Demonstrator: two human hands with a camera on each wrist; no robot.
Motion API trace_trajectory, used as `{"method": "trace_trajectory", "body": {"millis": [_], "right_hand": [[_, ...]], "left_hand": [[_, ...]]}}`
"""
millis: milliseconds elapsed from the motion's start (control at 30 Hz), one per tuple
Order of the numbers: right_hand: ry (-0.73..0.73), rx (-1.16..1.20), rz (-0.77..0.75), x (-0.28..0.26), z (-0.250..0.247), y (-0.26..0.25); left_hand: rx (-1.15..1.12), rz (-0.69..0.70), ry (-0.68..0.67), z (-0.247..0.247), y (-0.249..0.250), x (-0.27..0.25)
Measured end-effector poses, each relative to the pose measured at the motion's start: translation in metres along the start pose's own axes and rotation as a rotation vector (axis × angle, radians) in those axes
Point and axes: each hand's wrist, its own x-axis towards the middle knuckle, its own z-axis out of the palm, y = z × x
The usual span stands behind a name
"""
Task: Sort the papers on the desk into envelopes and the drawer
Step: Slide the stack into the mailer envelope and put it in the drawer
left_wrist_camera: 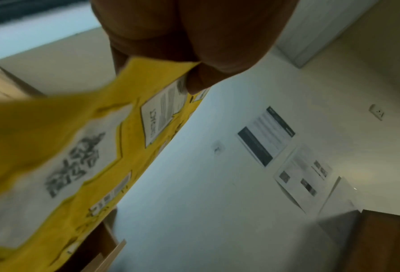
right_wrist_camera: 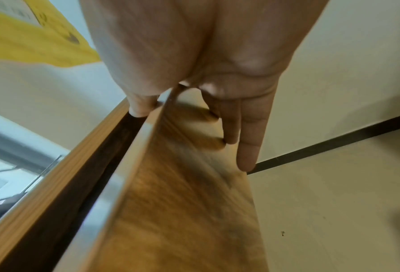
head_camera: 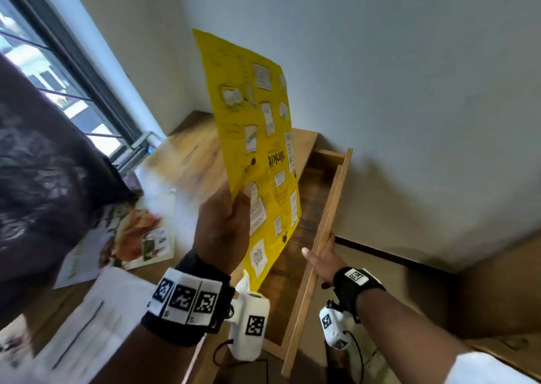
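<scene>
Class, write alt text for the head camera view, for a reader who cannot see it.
A person's left hand holds up a yellow printed sheet above a wooden desk, while the right hand grips the front panel of an open drawer. More papers lie on the desk near a window.

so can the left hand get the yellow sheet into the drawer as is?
Probably yes: the left hand holds the yellow sheet upright over the open drawer, and the right hand grips only the drawer front.
</scene>
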Motion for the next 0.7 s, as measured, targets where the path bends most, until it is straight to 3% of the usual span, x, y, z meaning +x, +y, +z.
{"method": "trace_trajectory", "body": {"millis": [100, 300, 467, 567, 633, 700], "right_hand": [[-0.081, -0.102, -0.001, -0.004, 0.024, -0.014], [-0.248, -0.266, -0.154, 0.000, 0.084, -0.009], [-0.268, -0.351, -0.234, -0.029, 0.089, -0.031], [-0.046, -0.387, -0.357, -0.040, 0.079, -0.039], [0.171, -0.392, -0.561, -0.046, 0.080, -0.051], [0.195, -0.413, -0.836, -0.065, 0.089, -0.075]], "left_hand": [[0.049, 0.011, 0.137, -0.032, -0.002, -0.010], [0.138, 0.012, 0.238, -0.077, -0.019, -0.033], [0.206, -0.051, 0.273, -0.100, -0.031, -0.051], [0.140, -0.075, 0.290, -0.114, -0.038, -0.056], [0.081, -0.094, 0.344, -0.124, -0.043, -0.057], [-0.001, -0.157, 0.426, -0.138, -0.048, -0.060]]}}
